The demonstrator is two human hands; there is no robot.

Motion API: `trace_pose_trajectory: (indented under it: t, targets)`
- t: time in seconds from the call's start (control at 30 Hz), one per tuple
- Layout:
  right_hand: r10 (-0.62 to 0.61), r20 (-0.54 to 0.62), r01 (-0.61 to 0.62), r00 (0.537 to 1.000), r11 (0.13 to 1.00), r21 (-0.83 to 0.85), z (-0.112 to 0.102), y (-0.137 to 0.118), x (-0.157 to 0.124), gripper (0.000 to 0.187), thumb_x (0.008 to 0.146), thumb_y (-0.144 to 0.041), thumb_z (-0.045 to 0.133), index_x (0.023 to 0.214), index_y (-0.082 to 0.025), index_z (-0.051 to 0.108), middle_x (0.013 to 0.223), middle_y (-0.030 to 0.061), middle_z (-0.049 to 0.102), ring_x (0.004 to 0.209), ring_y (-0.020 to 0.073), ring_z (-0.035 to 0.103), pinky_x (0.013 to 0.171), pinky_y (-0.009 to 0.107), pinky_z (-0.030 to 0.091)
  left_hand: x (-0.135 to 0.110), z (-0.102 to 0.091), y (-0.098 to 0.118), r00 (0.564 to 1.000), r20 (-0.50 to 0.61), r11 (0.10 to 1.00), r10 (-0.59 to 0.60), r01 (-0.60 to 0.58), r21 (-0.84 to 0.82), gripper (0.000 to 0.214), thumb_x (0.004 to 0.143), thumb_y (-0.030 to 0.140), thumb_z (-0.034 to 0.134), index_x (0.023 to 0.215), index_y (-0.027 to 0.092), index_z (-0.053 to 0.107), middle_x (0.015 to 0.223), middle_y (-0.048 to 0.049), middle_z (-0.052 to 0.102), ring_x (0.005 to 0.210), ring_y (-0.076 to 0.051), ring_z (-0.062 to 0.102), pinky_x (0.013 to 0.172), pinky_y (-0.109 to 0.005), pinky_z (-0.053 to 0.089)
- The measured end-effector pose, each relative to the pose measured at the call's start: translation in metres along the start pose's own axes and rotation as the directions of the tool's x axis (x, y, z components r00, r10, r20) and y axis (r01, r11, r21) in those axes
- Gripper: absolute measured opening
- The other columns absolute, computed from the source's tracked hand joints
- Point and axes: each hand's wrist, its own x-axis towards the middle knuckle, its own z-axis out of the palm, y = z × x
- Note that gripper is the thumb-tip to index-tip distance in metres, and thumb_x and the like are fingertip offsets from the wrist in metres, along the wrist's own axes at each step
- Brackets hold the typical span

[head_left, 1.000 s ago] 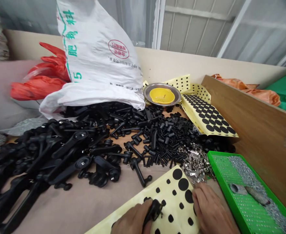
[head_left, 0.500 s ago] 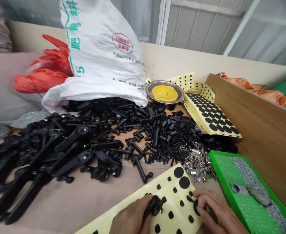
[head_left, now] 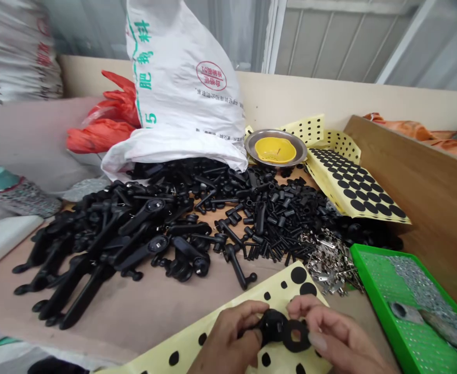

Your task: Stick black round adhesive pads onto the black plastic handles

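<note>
My left hand (head_left: 228, 340) is closed around a black plastic crank handle (head_left: 272, 326), its round end turned up toward me. Between the thumb and fingers of my right hand (head_left: 339, 335) is a black round adhesive pad (head_left: 296, 347) with a squarish hole. The pad's edge meets or overlaps the round end; whether it is stuck there I cannot tell. Beneath both hands lies a yellow backing sheet (head_left: 234, 310) with black dots and a few larger black discs. Most of the handle's shaft is hidden by my left fingers.
Black crank handles (head_left: 107, 228) are heaped at left, beside small black sleeves and screws (head_left: 279, 228). Metal clips (head_left: 330, 259) lie near a green tray (head_left: 376, 306). Behind are a steel bowl (head_left: 251, 143) with a yellow strainer (head_left: 275, 149), pad sheets (head_left: 363, 193) and a white sack (head_left: 177, 67).
My right hand has lifted the round pad from the sheet and brought it left to the handle. My left hand has turned the handle's round end up. The view has shifted left.
</note>
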Motion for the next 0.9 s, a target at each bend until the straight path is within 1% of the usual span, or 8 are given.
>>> trace_pose_trajectory:
  t: [0.13, 0.23, 0.37, 0.5, 0.6, 0.73, 0.8, 0.9]
  targets:
    - [0.059, 0.007, -0.060, 0.998, 0.996, 0.069, 0.009, 0.001, 0.005, 0.018, 0.072, -0.037, 0.068, 0.073, -0.019, 0.065, 0.108, 0.0079, 0.055, 0.098, 0.0245, 0.055, 0.081, 0.034, 0.045, -0.003, -0.001, -0.004, 0.997, -0.072, 0.996, 0.017, -0.011, 0.091, 0.035, 0.076, 0.031, 0.056, 0.108, 0.017, 0.061, 0.081, -0.0030, 0.065, 0.064, -0.014, 0.057, 0.055, -0.022, 0.045]
    - [0.044, 0.008, -0.044, 0.999, 0.998, 0.054, 0.013, -0.002, 0.005, 0.015, 0.073, -0.033, 0.066, 0.072, -0.019, 0.064, 0.107, 0.0075, 0.053, 0.096, 0.0242, 0.054, 0.082, 0.035, 0.044, -0.005, -0.002, -0.008, 0.992, -0.116, 0.983, 0.049, -0.028, 0.179, 0.033, 0.079, 0.033, 0.054, 0.108, 0.020, 0.062, 0.083, -0.0028, 0.066, 0.068, -0.015, 0.060, 0.058, -0.023, 0.048]
    - [0.024, -0.017, -0.024, 1.000, 0.999, 0.028, 0.014, -0.002, 0.005, 0.014, 0.074, -0.033, 0.065, 0.070, -0.019, 0.063, 0.101, 0.0062, 0.054, 0.094, 0.0230, 0.054, 0.081, 0.034, 0.044, -0.007, -0.001, -0.009, 0.988, -0.129, 0.971, 0.086, -0.054, 0.235, 0.031, 0.083, 0.033, 0.050, 0.109, 0.022, 0.063, 0.081, -0.0023, 0.067, 0.068, -0.015, 0.061, 0.059, -0.023, 0.050]
    - [0.025, -0.030, -0.024, 0.999, 0.999, 0.027, 0.014, 0.003, 0.007, 0.017, 0.072, -0.034, 0.066, 0.066, -0.019, 0.060, 0.101, 0.0058, 0.054, 0.089, 0.0220, 0.055, 0.076, 0.031, 0.045, -0.008, 0.000, -0.008, 0.991, -0.104, 0.953, 0.087, -0.052, 0.299, 0.032, 0.085, 0.033, 0.046, 0.111, 0.022, 0.062, 0.082, -0.0022, 0.067, 0.069, -0.015, 0.062, 0.060, -0.024, 0.051]
    - [0.016, -0.029, -0.016, 0.999, 1.000, 0.011, 0.014, 0.004, 0.007, 0.017, 0.072, -0.034, 0.066, 0.067, -0.019, 0.059, 0.100, 0.0053, 0.054, 0.088, 0.0217, 0.055, 0.074, 0.030, 0.045, -0.009, -0.001, -0.008, 0.990, -0.103, 0.949, 0.091, -0.055, 0.309, 0.033, 0.086, 0.032, 0.045, 0.112, 0.022, 0.061, 0.081, -0.0020, 0.067, 0.068, -0.015, 0.062, 0.060, -0.024, 0.051]
    - [0.006, -0.019, -0.007, 1.000, 0.999, -0.050, 0.014, 0.002, 0.007, 0.018, 0.074, -0.036, 0.064, 0.069, -0.019, 0.061, 0.099, 0.0049, 0.054, 0.087, 0.0211, 0.054, 0.075, 0.030, 0.044, -0.010, 0.000, -0.010, 0.985, -0.134, 0.960, 0.108, -0.069, 0.271, 0.033, 0.085, 0.034, 0.046, 0.111, 0.022, 0.062, 0.080, -0.0018, 0.067, 0.066, -0.015, 0.062, 0.061, -0.024, 0.051]
    - [0.000, -0.015, -0.001, 1.000, 0.998, -0.056, 0.013, 0.001, 0.008, 0.019, 0.074, -0.037, 0.064, 0.068, -0.019, 0.061, 0.098, 0.0044, 0.054, 0.084, 0.0199, 0.054, 0.073, 0.029, 0.043, -0.011, 0.001, -0.009, 0.984, -0.151, 0.964, 0.092, -0.050, 0.262, 0.032, 0.084, 0.034, 0.047, 0.110, 0.023, 0.063, 0.084, -0.0020, 0.067, 0.068, -0.015, 0.062, 0.063, -0.024, 0.051]
    - [0.002, -0.013, -0.003, 1.000, 0.999, -0.049, 0.014, 0.001, 0.009, 0.017, 0.074, -0.036, 0.064, 0.069, -0.020, 0.062, 0.097, 0.0038, 0.054, 0.086, 0.0202, 0.054, 0.074, 0.029, 0.042, -0.012, 0.001, -0.006, 0.987, -0.152, 0.962, 0.055, -0.011, 0.273, 0.032, 0.084, 0.034, 0.047, 0.110, 0.023, 0.062, 0.092, -0.0026, 0.066, 0.073, -0.015, 0.062, 0.067, -0.025, 0.051]
